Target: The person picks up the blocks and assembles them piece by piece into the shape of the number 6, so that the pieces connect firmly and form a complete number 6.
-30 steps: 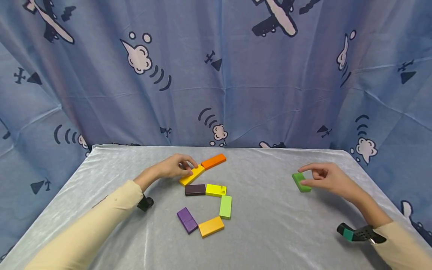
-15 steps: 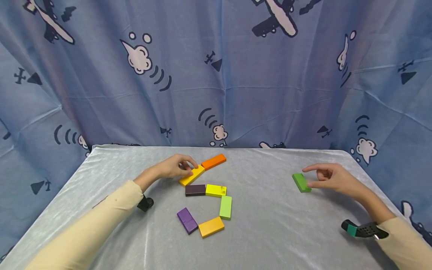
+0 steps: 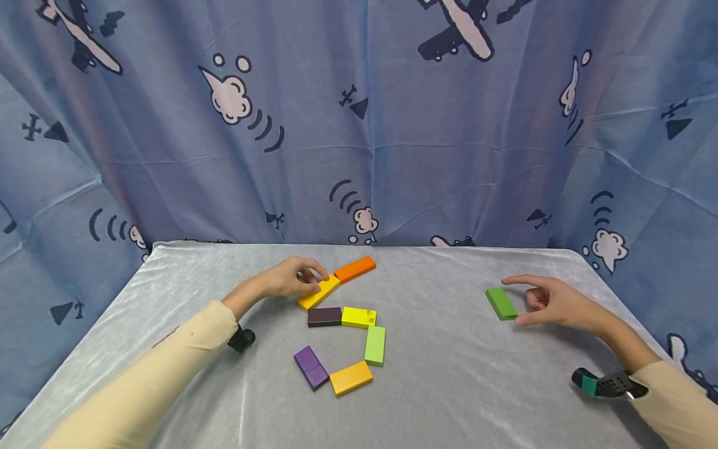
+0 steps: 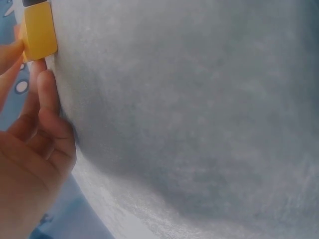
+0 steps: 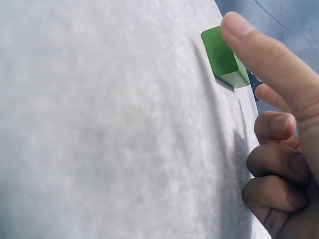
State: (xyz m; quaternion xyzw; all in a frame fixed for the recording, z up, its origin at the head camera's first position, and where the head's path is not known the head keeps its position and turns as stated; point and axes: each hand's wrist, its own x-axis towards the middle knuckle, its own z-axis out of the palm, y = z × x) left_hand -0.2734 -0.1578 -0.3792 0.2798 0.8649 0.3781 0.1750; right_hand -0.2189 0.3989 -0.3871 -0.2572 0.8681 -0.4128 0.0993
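My left hand (image 3: 294,275) has its thumb and forefinger at the sides of a yellow-orange block (image 3: 318,299), pinching it at the far left part of the table. In the left wrist view the same yellow-orange block (image 4: 41,31) shows between thumb and fingers. An orange block (image 3: 355,269) lies end to end with it, farther back. On the right, a green block (image 3: 501,304) lies flat, with my right hand (image 3: 552,302) just beside it. That hand's thumb and forefinger are spread apart, the other fingers curled in. In the right wrist view, the thumb overlaps the green block (image 5: 219,52).
A dark brown block (image 3: 324,317), a bright yellow block (image 3: 359,317), a light green block (image 3: 374,345), an amber block (image 3: 351,378) and a purple block (image 3: 311,367) form a curve nearer the front. A blue curtain (image 3: 359,125) hangs behind the grey cloth-covered table (image 3: 437,386).
My right hand has drawn back to the right, off the green block, and its thumb and forefinger have spread. The green block stays put, as do my left hand and the yellow-orange block.
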